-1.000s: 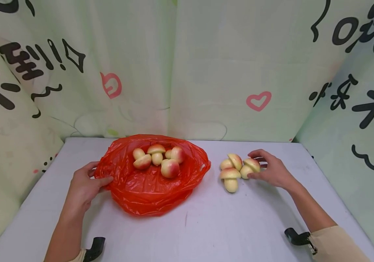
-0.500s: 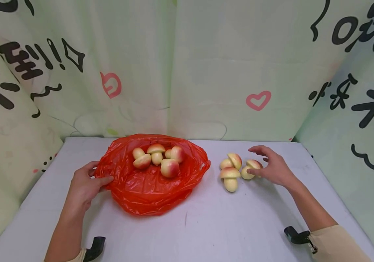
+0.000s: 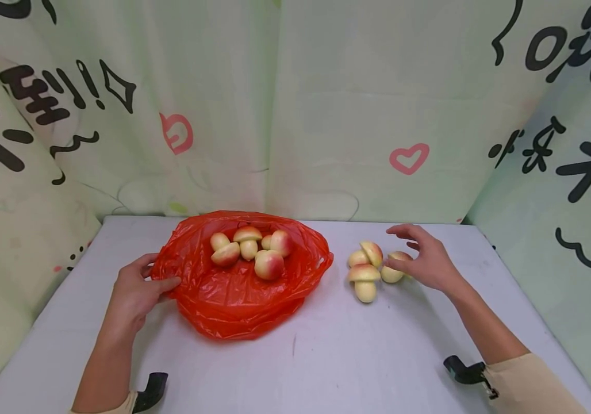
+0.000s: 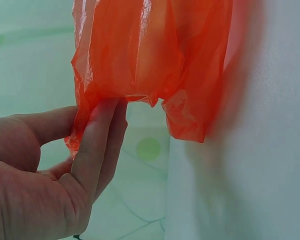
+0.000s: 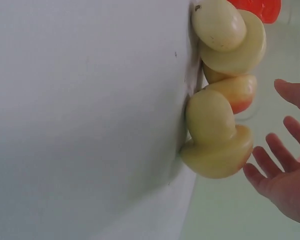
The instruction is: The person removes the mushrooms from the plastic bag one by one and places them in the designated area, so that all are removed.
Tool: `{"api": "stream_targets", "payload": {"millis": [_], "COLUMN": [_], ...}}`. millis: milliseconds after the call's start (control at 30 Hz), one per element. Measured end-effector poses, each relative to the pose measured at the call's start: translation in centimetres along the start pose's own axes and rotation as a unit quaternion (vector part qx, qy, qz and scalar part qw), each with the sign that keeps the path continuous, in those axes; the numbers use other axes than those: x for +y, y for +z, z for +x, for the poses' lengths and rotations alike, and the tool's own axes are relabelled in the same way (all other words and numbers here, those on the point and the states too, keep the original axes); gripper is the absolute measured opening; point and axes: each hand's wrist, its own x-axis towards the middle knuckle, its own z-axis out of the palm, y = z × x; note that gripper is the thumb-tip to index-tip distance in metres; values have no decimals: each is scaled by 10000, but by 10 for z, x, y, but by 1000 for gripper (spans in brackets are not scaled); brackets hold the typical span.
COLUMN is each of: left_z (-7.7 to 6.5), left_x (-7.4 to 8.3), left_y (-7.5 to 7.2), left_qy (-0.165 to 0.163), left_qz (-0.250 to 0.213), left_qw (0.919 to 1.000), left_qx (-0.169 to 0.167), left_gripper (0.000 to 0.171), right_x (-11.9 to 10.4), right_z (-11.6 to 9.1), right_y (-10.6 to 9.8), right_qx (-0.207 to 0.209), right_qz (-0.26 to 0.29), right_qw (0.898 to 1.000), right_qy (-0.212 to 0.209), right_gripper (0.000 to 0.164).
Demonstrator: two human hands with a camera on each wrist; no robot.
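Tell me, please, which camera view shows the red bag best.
The head view: nearly the whole red bag shows, with mushrooms inside. The left wrist view has only part of it, pinched by the left hand; the right wrist view, just a red corner at the top.

- My head camera looks forward and down over the white table (image 3: 326,368).
- My left wrist's, sideways, is close to the crinkled red plastic bag (image 4: 140,55).
- My right wrist's, close, shares rounded cream-and-red mushrooms (image 5: 212,120) with my head's.
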Motion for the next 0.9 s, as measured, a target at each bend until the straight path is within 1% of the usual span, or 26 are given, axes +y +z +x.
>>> {"api": "stream_targets", "payload": {"millis": [167, 467, 633, 767, 900], "left_z": [0, 0, 0, 0, -1], "left_x": [0, 1, 1, 1, 0], "left_y": [0, 0, 0, -1, -1], "left_qy": [17, 7, 18, 25, 28], "left_qz": [-9, -26, -40, -32, -5], "left_qw": [10000, 10000, 10000, 10000, 10000], "left_qx": [10, 13, 10, 29, 49], "left_gripper": [76, 76, 75, 76, 77], "right_x": [-9, -29, -39, -47, -54], "right_z": [3, 9, 12, 15, 19], "right_y": [4, 10, 16, 22, 27], "right_qx": [172, 251, 304, 275, 169], "right_qz": [119, 326, 427, 474, 552], "right_qw": [9996, 9989, 9977, 9967, 9965], "right_qy": [-173, -214, -434, -604, -610], "right_gripper": [57, 55, 54, 55, 55]}}
